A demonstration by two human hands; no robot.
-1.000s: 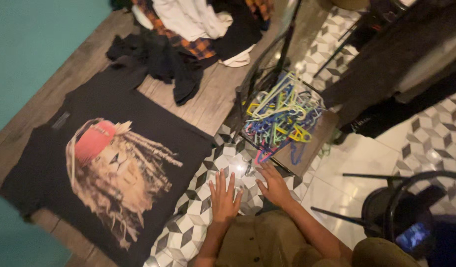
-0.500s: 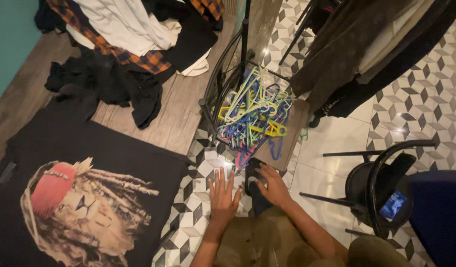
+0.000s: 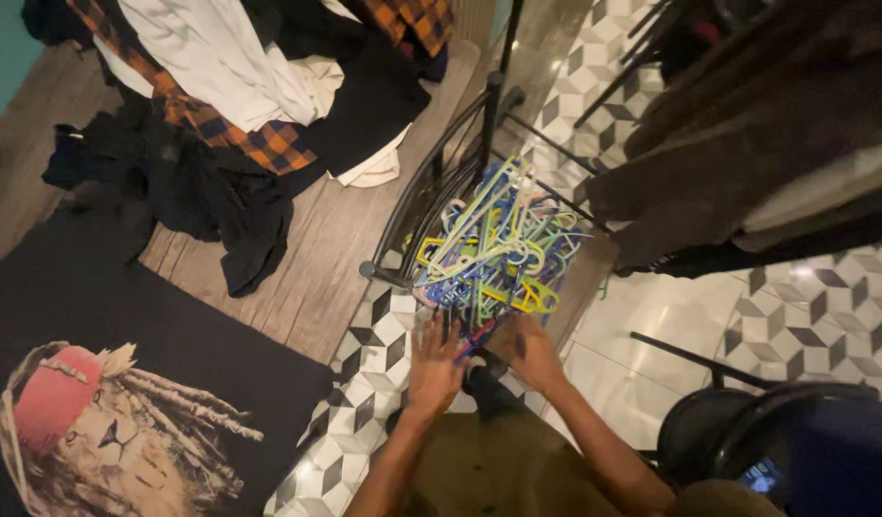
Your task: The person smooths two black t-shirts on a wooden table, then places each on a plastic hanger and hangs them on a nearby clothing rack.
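My left hand (image 3: 434, 369) and right hand (image 3: 529, 352) both reach forward to the near edge of a tangled heap of coloured plastic hangers (image 3: 493, 251), which lies just ahead of the fingertips on a brown board (image 3: 580, 282) against the foot of a black metal rack (image 3: 431, 196). The left hand is spread, fingers fanned and touching the lowest blue and red hangers; the right hand lies flat beside it with fingers loosely together, and I cannot tell whether it pinches a hanger or only rests on the heap. The main risk, as I judge it, is the tangle itself: the hooks interlock, so pulling one hanger would likely drag several along and spill them over the patterned tile floor (image 3: 364, 383) beneath my wrists. A hook could also snag on the rack's curved bars just beyond the left hand. To the far left of the left hand lie a black printed T-shirt (image 3: 125, 383) spread flat and, further ahead, a pile of dark and plaid clothes (image 3: 249, 105); scattered hangers could slide onto either. Dark garments (image 3: 747, 144) hang ahead and to the right of the right hand, and a black chair (image 3: 747, 431) stands close by my right elbow, which may crowd any backward pull.
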